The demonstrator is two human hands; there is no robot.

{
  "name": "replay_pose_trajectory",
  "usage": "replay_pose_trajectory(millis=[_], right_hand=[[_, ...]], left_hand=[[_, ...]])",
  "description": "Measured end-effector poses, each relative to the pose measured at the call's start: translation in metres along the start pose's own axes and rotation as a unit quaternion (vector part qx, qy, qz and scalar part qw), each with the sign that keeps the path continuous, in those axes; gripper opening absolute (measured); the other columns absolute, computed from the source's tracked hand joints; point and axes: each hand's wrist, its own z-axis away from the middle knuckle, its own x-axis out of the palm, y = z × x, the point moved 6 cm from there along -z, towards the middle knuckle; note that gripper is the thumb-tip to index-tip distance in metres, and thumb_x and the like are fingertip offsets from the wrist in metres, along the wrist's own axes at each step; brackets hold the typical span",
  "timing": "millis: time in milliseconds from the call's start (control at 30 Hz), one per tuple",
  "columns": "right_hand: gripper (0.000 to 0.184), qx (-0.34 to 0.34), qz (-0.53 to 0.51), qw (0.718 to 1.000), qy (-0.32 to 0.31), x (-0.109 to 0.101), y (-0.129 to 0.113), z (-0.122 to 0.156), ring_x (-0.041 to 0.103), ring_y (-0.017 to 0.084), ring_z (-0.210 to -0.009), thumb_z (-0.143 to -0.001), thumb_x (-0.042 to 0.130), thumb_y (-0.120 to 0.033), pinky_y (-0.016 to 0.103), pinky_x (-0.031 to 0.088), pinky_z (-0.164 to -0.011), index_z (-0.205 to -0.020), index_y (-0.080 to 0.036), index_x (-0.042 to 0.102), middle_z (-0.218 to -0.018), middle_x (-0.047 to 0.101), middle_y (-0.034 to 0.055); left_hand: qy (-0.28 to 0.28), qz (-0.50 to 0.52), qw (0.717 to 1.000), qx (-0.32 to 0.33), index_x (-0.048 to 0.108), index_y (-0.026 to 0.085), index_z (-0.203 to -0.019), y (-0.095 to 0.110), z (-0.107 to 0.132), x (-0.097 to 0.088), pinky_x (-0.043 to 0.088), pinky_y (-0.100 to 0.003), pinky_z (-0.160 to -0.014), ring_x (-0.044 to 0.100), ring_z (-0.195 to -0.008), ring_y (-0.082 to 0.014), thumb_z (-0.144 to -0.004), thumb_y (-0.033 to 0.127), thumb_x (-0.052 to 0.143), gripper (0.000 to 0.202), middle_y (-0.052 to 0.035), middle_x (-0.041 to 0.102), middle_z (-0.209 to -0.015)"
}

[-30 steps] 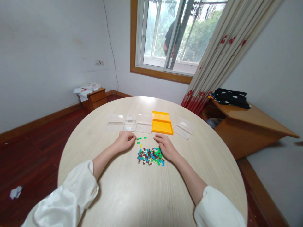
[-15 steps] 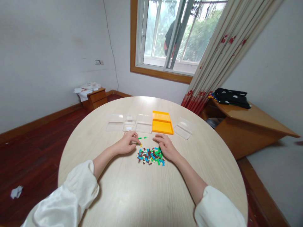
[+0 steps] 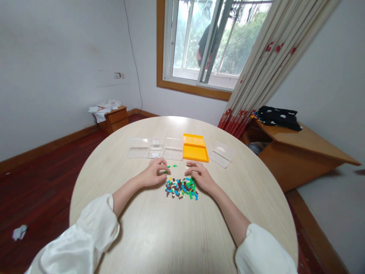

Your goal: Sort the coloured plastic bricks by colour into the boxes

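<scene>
A heap of small bricks (image 3: 181, 188) in green, blue, brown and white lies in the middle of the round table (image 3: 159, 232). My left hand (image 3: 155, 173) rests at the heap's upper left, its fingers curled and pinched over a green brick. My right hand (image 3: 199, 176) lies at the heap's upper right, fingers bent down onto the bricks. A couple of loose green bricks (image 3: 172, 166) sit between the two hands. Behind them stand clear plastic trays (image 3: 155, 148), an orange tray (image 3: 194, 152) and another clear tray (image 3: 221, 154).
A wooden desk (image 3: 302, 146) with dark folded cloth (image 3: 278, 116) stands to the right, beside a curtain (image 3: 265, 64). A small cabinet (image 3: 114, 116) with papers is at the far left wall. A window (image 3: 211, 42) faces me. Paper scrap (image 3: 19, 231) lies on the floor.
My left hand has slid right, toward the heap, and closed its fingers over a green brick. My right hand has curled its fingers and drawn slightly inward.
</scene>
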Motion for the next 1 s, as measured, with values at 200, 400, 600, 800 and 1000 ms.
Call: replay_pose_trajectory(millis=[200, 400, 600, 800, 1000], right_hand=[[0.031, 0.013, -0.003, 0.999, 0.035, -0.003, 0.008, -0.001, 0.050, 0.019, -0.109, -0.072, 0.041, -0.012, 0.038, 0.033, -0.101, -0.073, -0.023, 0.070, -0.107, 0.059, 0.0046], [0.031, 0.007, -0.002, 0.999, 0.044, -0.003, 0.011, -0.001, 0.051, 0.018, -0.107, -0.071, 0.041, -0.012, 0.037, 0.035, -0.100, -0.074, -0.022, 0.070, -0.105, 0.059, 0.0045], [0.030, 0.009, -0.001, 0.999, 0.046, -0.002, 0.011, -0.001, 0.051, 0.018, -0.106, -0.071, 0.041, -0.013, 0.037, 0.035, -0.100, -0.074, -0.022, 0.069, -0.105, 0.059, 0.0048], [0.030, 0.005, 0.005, 0.999, 0.044, -0.003, 0.010, -0.002, 0.051, 0.019, -0.105, -0.071, 0.041, -0.013, 0.039, 0.036, -0.100, -0.074, -0.022, 0.070, -0.104, 0.059, 0.0055], [0.030, 0.002, 0.004, 0.999, 0.043, -0.003, 0.009, -0.001, 0.052, 0.018, -0.105, -0.072, 0.041, -0.012, 0.039, 0.035, -0.100, -0.074, -0.022, 0.069, -0.104, 0.059, 0.0051]], left_hand=[[0.057, -0.032, 0.997, -0.031, 0.067, 0.020, -0.102, -0.020, -0.001, 0.003, 0.038, -0.041, -0.091, 0.049, -0.097, -0.0225, -0.078, 0.020, 0.051, 0.029, -0.0071, 0.056, -0.101], [0.068, -0.035, 0.994, -0.072, 0.067, 0.017, -0.102, -0.030, -0.002, 0.002, 0.039, -0.039, -0.085, 0.052, -0.090, -0.0225, -0.083, 0.030, 0.051, 0.027, -0.0083, 0.061, -0.093], [0.039, -0.037, 0.997, -0.058, 0.067, 0.020, -0.103, -0.020, -0.002, 0.003, 0.038, -0.039, -0.087, 0.053, -0.097, -0.0245, -0.074, 0.036, 0.066, 0.033, -0.0074, 0.062, -0.101], [0.038, -0.038, 0.998, -0.042, 0.070, 0.019, -0.087, -0.025, -0.004, 0.007, 0.038, -0.035, -0.084, 0.056, -0.091, -0.0212, -0.078, 0.024, 0.061, 0.014, -0.0063, 0.064, -0.091], [0.032, -0.026, 0.998, -0.038, 0.069, 0.017, -0.083, -0.027, -0.005, 0.007, 0.039, -0.032, -0.079, 0.056, -0.085, -0.0195, -0.080, 0.022, 0.060, 0.011, -0.0059, 0.064, -0.084]])
